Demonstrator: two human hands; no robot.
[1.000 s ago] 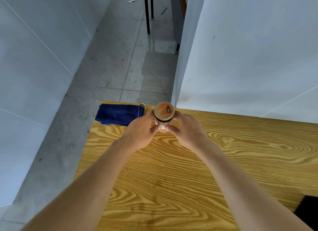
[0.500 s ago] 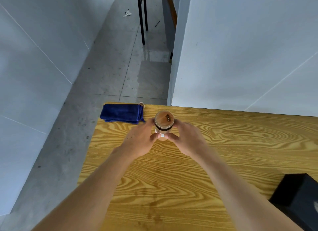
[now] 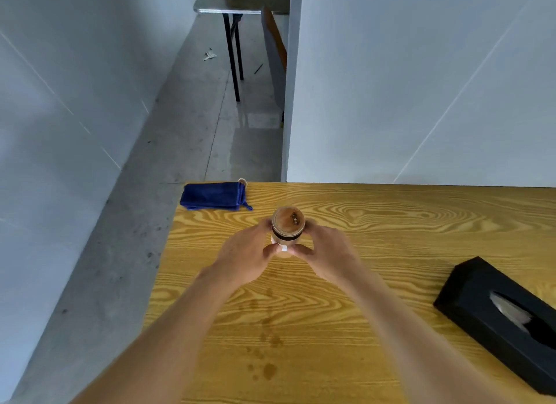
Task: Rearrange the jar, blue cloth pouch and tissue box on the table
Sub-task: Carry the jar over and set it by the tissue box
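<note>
Both hands, left hand [image 3: 246,254] and right hand [image 3: 328,253], wrap curled fingers [image 3: 270,249] round the jar [image 3: 288,226] at frame centre on the worktop [image 3: 376,223]. Risk: tall jar tipping, or clipping the blue cloth pouch [image 3: 213,195] just upper left.

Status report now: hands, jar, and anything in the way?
Left hand and right hand both grip the jar, upright. Blue pouch at far left corner, tissue box right. Nothing between.
</note>
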